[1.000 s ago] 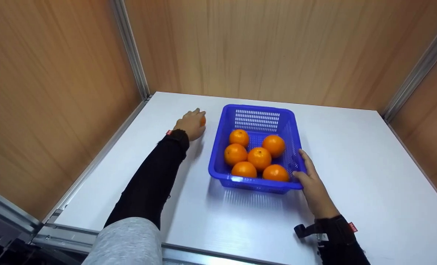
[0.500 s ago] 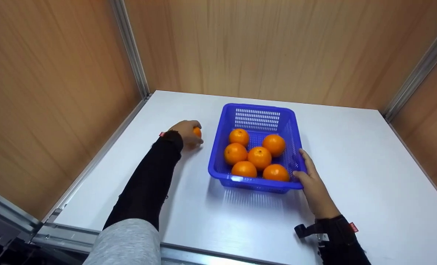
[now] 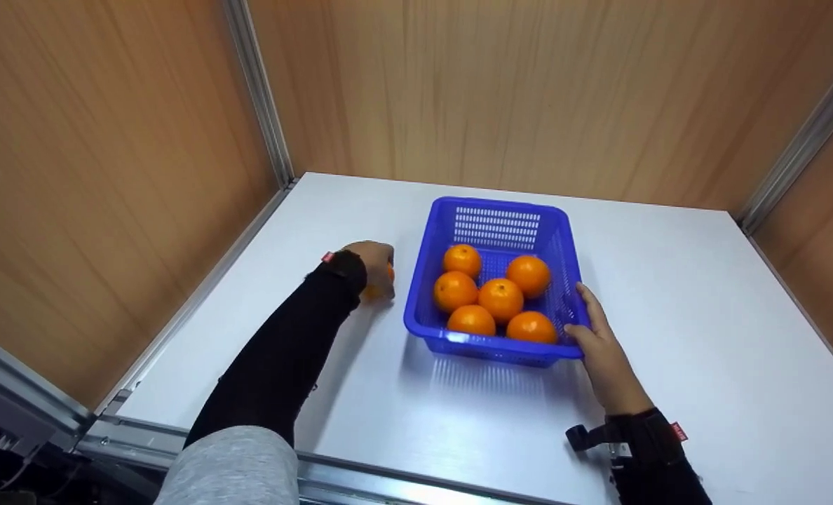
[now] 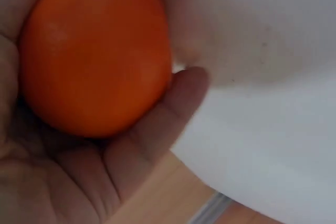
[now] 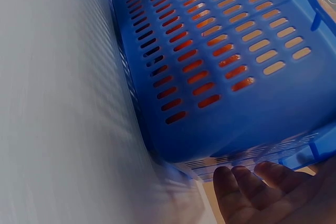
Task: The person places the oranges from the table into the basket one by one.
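Note:
In the head view my left hand (image 3: 374,265) is to the left of a blue plastic basket (image 3: 420,270), low over the white table. It holds an orange (image 4: 97,56), which fills the palm in the left wrist view with the fingers curled round it. Several oranges (image 3: 500,300) lie inside the basket, mostly toward its near end. My right hand (image 3: 607,361) grips the basket's near right corner, thumb over the rim. From the right wrist view, fingers (image 5: 231,184) press against the basket's outer wall from below the rim.
Beneath everything is a white tabletop (image 3: 711,330). Wood-patterned panels (image 3: 529,98) stand at the back and both sides, joined by metal posts (image 3: 259,98). A metal rail (image 3: 360,484) runs along the front edge.
My left hand has come nearer along the table with its orange, and the wrist has turned. The right hand and basket have kept their place; the head view has shifted slightly.

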Motion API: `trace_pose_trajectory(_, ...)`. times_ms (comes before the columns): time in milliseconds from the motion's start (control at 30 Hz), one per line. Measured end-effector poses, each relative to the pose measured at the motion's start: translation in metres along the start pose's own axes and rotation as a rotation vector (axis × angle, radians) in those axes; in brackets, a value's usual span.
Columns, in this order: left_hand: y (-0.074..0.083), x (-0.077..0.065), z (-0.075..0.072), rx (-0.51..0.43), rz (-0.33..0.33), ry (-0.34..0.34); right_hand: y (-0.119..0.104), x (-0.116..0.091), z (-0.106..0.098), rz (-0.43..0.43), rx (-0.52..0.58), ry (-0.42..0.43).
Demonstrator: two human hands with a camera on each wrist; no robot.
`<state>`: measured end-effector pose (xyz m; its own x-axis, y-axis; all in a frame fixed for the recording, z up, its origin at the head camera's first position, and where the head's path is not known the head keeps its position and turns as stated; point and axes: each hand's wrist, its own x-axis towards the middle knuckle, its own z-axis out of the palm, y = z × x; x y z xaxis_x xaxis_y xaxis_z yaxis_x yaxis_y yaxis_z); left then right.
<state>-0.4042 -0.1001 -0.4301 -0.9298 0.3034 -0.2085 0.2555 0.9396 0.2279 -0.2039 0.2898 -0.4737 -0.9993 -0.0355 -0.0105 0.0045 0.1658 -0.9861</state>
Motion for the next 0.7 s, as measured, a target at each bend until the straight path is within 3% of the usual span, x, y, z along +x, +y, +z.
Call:
trace_pose_trajectory(167, 0.006, -0.006, 0.009, 0.07, 0.009, 0.027, 0.001, -0.001, 0.0, -0.001, 0.01, 0.001)
trace_pose_trajectory(433, 0.004, -0.021, 0.013, -0.031, -0.026, 0.047, 0.001, 0.0, -0.002, 0.004, 0.006, 0.0)
trace_pose_trajectory(700, 0.006, -0.041, 0.018, 0.005, 0.063, 0.049, 0.001, 0.001, 0.0, 0.012, 0.012, -0.006)
